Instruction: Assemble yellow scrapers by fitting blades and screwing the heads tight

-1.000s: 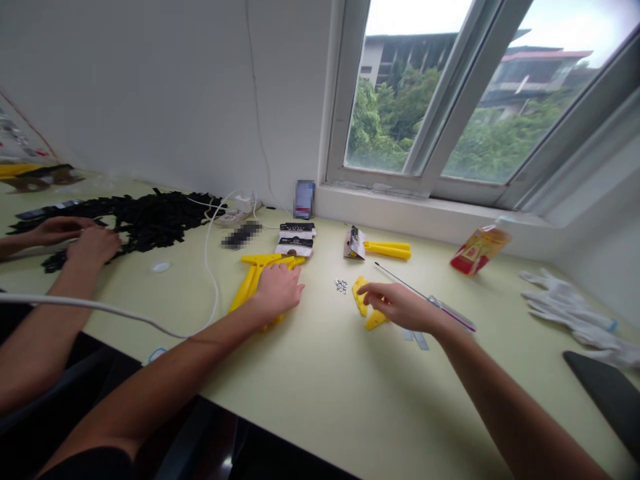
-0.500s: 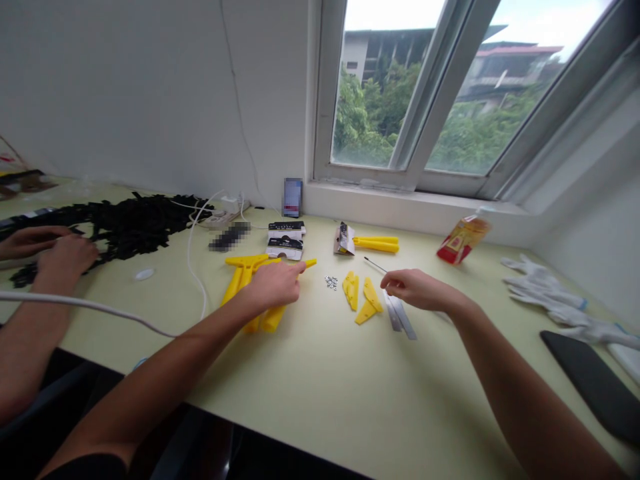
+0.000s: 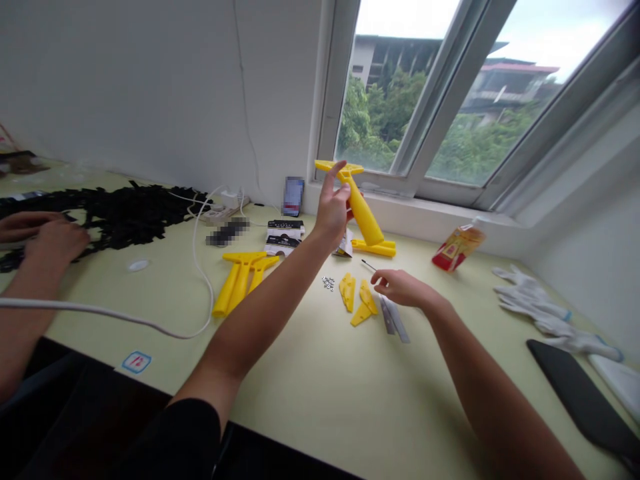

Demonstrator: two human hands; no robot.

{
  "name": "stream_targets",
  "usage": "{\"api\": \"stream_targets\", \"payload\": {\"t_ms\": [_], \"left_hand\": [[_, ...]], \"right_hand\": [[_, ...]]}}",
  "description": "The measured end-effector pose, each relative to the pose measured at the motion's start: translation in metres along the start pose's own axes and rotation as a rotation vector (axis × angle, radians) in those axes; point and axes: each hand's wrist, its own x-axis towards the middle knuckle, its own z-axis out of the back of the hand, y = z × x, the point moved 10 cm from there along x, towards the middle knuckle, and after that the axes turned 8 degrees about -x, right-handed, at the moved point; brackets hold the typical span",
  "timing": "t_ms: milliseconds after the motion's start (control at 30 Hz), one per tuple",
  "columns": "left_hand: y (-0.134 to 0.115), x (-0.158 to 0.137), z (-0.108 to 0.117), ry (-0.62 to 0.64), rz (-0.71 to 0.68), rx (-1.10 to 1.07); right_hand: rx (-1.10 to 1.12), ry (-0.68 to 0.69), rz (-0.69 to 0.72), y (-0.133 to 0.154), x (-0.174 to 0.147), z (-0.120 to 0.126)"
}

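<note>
My left hand (image 3: 333,213) is raised above the table, its fingers closed around a yellow scraper handle (image 3: 365,213) with a wide T-shaped head. My right hand (image 3: 403,288) is closed on a thin screwdriver (image 3: 369,265); its slim shaft with a dark tip points to the upper left, and the rest is hidden in the fingers. Just below the right hand lie flat metal blades (image 3: 395,320). To their left are small yellow plates (image 3: 347,292) and a little cluster of screws or nuts (image 3: 328,284). More yellow handles (image 3: 240,283) lie left of my left forearm.
Small black-and-white boxes (image 3: 284,237) and a phone (image 3: 293,196) stand at the back. A bottle (image 3: 457,247), white gloves (image 3: 535,303) and a black tablet-like slab (image 3: 575,393) are on the right. A white cable (image 3: 200,253) crosses the left, where another person's hands (image 3: 55,240) work at black strips (image 3: 125,217).
My left hand has lifted a yellow scraper handle off the group on the table and carried it up and right. My right hand stays low near the blades with the screwdriver.
</note>
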Motion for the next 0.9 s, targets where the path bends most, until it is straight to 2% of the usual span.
{"api": "stream_targets", "payload": {"t_ms": [133, 233, 467, 633, 900], "left_hand": [[0.001, 0.001, -0.005, 0.032, 0.043, -0.225], [-0.001, -0.006, -0.001, 0.071, 0.082, -0.289], [-0.008, -0.032, -0.004, 0.136, 0.104, -0.227], [0.001, -0.047, -0.007, 0.174, 0.131, -0.223], [0.019, -0.050, -0.005, 0.179, 0.186, -0.197]], "right_hand": [[-0.047, 0.055, -0.056, -0.021, -0.004, -0.001], [-0.080, 0.112, -0.105, -0.033, -0.007, -0.008], [-0.136, 0.164, -0.209, -0.036, -0.009, -0.023], [-0.126, 0.180, -0.224, -0.041, -0.009, -0.026], [-0.058, 0.171, -0.208, -0.047, -0.006, -0.028]]}}
